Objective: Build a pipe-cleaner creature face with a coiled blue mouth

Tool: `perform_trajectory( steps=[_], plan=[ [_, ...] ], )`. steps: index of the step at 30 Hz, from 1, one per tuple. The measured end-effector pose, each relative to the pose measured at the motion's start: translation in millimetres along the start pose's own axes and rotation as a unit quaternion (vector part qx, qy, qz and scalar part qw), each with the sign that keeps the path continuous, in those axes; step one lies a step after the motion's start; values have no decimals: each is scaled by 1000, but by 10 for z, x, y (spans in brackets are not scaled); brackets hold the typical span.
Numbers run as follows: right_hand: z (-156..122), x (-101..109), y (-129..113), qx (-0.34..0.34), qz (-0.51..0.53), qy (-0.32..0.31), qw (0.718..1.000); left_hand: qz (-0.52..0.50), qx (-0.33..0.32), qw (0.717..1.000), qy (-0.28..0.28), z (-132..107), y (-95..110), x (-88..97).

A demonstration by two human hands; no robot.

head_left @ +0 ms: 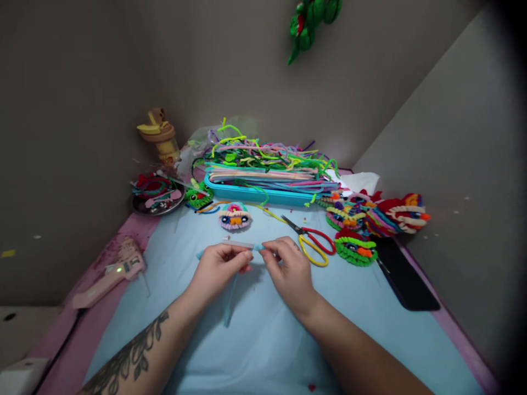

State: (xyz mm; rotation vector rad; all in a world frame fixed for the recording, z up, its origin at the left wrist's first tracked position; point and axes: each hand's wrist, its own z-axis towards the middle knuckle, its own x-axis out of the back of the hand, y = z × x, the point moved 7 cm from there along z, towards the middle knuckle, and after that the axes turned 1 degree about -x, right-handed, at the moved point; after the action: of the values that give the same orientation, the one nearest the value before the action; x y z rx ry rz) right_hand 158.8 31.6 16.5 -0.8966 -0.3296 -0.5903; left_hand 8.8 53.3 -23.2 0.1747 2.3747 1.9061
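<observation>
In front of me, my left hand is closed around a thin, pale, see-through stick held level. Light blue pipe cleaner is wrapped about the stick's right end, where my right hand pinches it between thumb and fingers. A loose blue length hangs down below my left hand. Just beyond the hands lies a small fuzzy face of cream, lilac and pink pipe cleaner with an orange beak. Scissors with red and yellow handles rest close to my right hand.
A blue tray heaped with pipe cleaners stands at the back. On the left are a pink glue gun, a bowl and a cup. Several fuzzy figures and a black phone lie to the right.
</observation>
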Motion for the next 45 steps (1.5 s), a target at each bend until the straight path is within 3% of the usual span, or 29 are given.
perform_trajectory(
  steps=[5,10,18,28,37,45],
  plan=[
    [8,-4,-67,48,-54,8,997,-77,12,997,-21,22,-35,-33],
    [-22,-39,-218,124,-131,11,984,-72,-6,997,-6,30,-28,2],
    [-38,-69,-93,65,-46,-34,996,33,-50,997,41,3,115,85],
    [-23,-126,5,21,-6,-78,997,21,-83,996,31,-18,170,72],
    [27,-1,14,-31,32,-9,999,70,-66,995,30,0,141,93],
    [-5,2,-7,26,-26,20,999,-3,-18,1000,13,7,13,55]
  ],
)
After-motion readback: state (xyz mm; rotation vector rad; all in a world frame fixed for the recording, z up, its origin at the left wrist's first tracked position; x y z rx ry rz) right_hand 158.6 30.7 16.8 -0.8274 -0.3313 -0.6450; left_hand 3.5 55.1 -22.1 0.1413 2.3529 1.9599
